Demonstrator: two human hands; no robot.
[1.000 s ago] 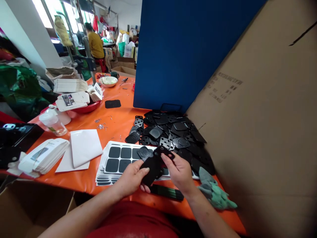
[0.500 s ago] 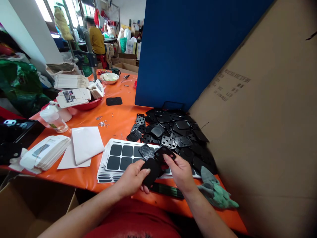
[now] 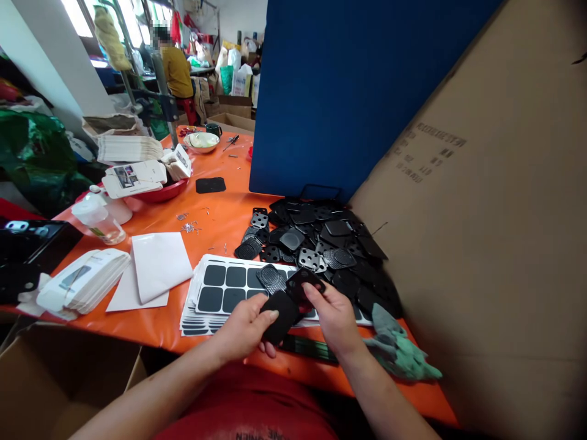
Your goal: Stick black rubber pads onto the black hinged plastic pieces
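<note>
My left hand [image 3: 250, 327] is closed on a flat black square pad [image 3: 280, 316] with rounded corners, thumb on top and fingers underneath. Beside it, my right hand [image 3: 334, 311] pinches a black plate with holes [image 3: 303, 286] between thumb and fingers. The two pieces meet or overlap in front of me; I cannot tell if they are joined. Beneath them lies a stack of white sheets [image 3: 198, 293] carrying dark rounded squares. A ridged black piece [image 3: 271, 278] rests on that stack. Behind my hands spreads a heap of black plates [image 3: 316, 235], some with holes, some ridged.
A blue board [image 3: 367, 91] and a cardboard wall [image 3: 495, 232] bound the heap. A green cloth [image 3: 406, 354] lies at the right edge. White papers [image 3: 161, 269], folded boxes [image 3: 87, 278], small metal bits [image 3: 189, 227] and a bottle [image 3: 98, 223] are leftward. A person [image 3: 177, 70] sits far back.
The view has shifted very slightly. My hands keep the same grips on the pad and the holed plate, almost unmoved.
</note>
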